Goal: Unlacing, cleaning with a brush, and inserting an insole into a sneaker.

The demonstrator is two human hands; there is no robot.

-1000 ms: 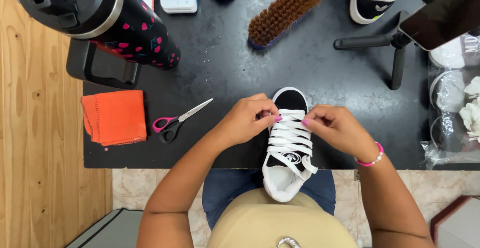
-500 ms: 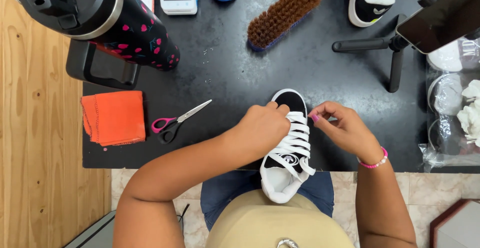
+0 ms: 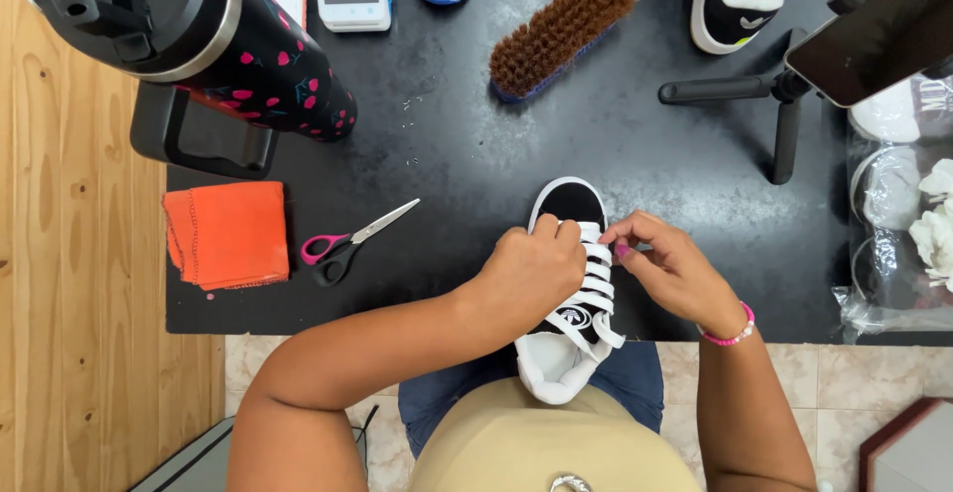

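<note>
Scissors (image 3: 349, 244) left of shoe (image 3: 571, 293) (brush (image 3: 561, 30) behind)

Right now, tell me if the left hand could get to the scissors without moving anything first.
Probably yes. The left hand rests on the black sneaker, and the scissors lie to its left on bare black tabletop, with nothing between them. It would need to let go of the laces.

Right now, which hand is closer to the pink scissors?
The left hand. It sits on the sneaker, just right of the scissors. The right hand is farther away, on the sneaker's other side.
</note>
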